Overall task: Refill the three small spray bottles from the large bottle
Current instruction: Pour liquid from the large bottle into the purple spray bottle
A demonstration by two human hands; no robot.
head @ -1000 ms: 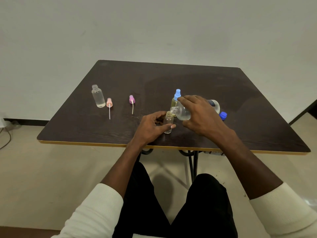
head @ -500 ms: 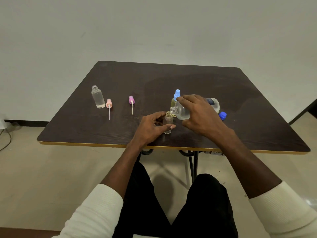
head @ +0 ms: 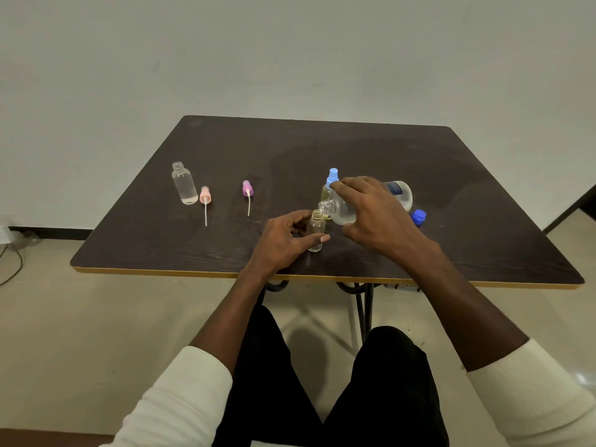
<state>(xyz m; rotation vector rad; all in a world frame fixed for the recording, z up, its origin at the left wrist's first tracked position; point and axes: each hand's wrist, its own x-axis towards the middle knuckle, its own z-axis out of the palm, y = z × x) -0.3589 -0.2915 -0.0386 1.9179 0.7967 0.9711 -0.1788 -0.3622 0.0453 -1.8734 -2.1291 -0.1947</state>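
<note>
Right hand grips the big bottle, tipped on its side, mouth just above and beside the neck of the open vial. Left hand pinches that vial, thumb and fingers curled round it, standing upright on the table. There's a dark blue label on the big bottle; its writing is too small to read. Blue cap lies just right of the hand. Behind, a capped vial with a blue sprayer. Further left, a purple sprayer, a pink sprayer and an uncapped clear vial.
</note>
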